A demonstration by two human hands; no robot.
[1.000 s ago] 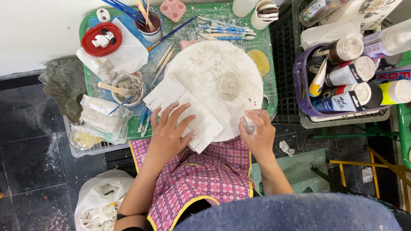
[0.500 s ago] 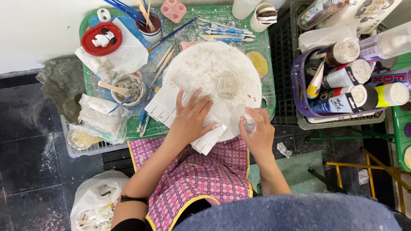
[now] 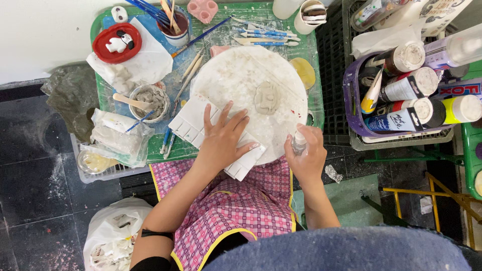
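Two hands work at a cluttered craft worktop [image 3: 314, 108], seen from above. The left hand [image 3: 223, 138], fingers spread flat, presses down on a white gridded palette [image 3: 193, 125] that now lies partly on the round white board [image 3: 246, 75], its far corner hanging off the near edge; a second ago the hand sat lower and the palette lay further toward the person, so both have slid up and inward across the board. The right hand [image 3: 307, 158] has barely moved and keeps its grip closed around a small clear spray bottle [image 3: 299, 143] at the board's near rim. A grey lump of clay [image 3: 266, 98] rests untouched on the board, apart from both hands (the palette stops short of it). Paint bottles fill a purple basket [image 3: 351, 108] to the right; a cup of brushes [image 3: 175, 25] stands at the far side.
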